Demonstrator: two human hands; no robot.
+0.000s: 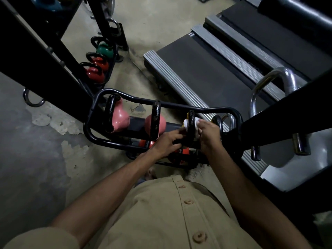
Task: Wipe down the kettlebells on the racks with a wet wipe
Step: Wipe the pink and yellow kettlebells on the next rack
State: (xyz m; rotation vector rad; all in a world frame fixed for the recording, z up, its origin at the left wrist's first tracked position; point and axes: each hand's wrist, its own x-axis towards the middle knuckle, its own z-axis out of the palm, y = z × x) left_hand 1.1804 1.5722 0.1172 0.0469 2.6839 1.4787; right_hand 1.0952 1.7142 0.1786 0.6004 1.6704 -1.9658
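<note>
Reaching from bottom edge to frame centre with both forearms. Half-curling left hand (167,142), grip unclear. Clutching wipe (186,124) in right hand (209,133).

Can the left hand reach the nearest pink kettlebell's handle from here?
Probably yes. The left hand is just right of that pink kettlebell, whose black handle stands up above the rack rail with nothing between them. The right hand holds the wet wipe, though.

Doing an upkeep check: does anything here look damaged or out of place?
The grey floor coating left of the kettlebell rack is peeling in ragged patches, showing paler concrete. The pink kettlebells sit in the rack; nothing looks spilled.
</note>
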